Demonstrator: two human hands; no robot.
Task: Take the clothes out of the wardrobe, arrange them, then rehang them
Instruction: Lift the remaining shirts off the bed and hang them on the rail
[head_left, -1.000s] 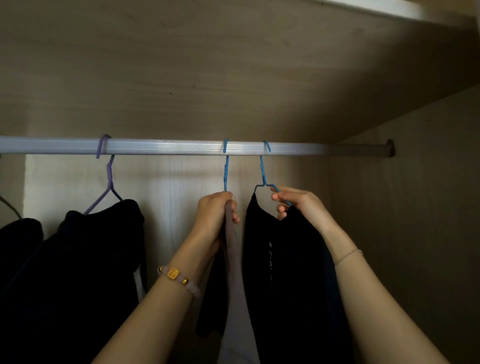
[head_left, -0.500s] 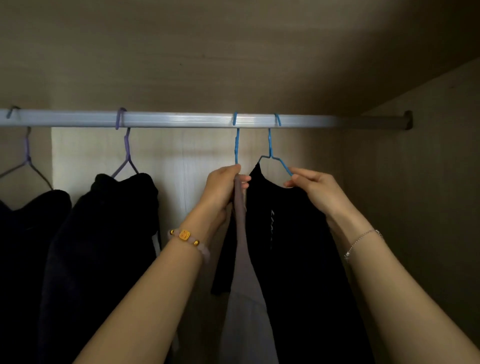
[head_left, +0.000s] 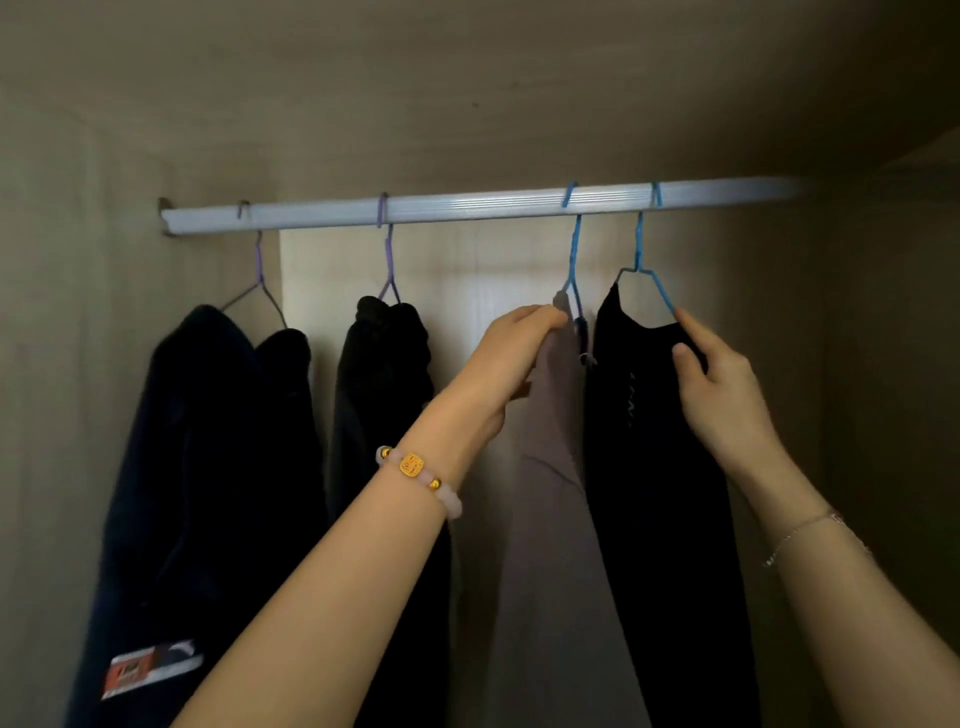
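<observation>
1. Inside the wardrobe, on the rail (head_left: 467, 205), every garment you can see hangs on a hanger. Whether these are waiting to come out or are already rehung cannot be told from this view alone.
2. Your left hand (head_left: 511, 353) pinches the top of the grey garment (head_left: 550, 519), fingertips closed on the fabric right beside its blue hanger (head_left: 573, 249), whose hook is over the rail.
3. Your right hand (head_left: 722, 395) holds the shoulder of the right black garment (head_left: 660, 467). The thumb presses the cloth, and the forefinger reaches up to the sloping wire of the second blue hanger (head_left: 640, 249), also hooked on.
4. By my judgement you are either about to lift these two off or are straightening them in place. Neither hook has left the rail.
5. Count of garments: four. From the left these are the navy garment (head_left: 208, 467) with a label patch (head_left: 150, 667) low down, the middle black garment (head_left: 379, 374), then the grey one and the right black one.
6. Count of hangers: four, with two purple hangers (head_left: 258, 260) on the left and two blue on the right.
7. Count of hands: two, a beaded bracelet (head_left: 413, 465) on the left wrist and a thin chain (head_left: 800, 530) on the right.
</observation>
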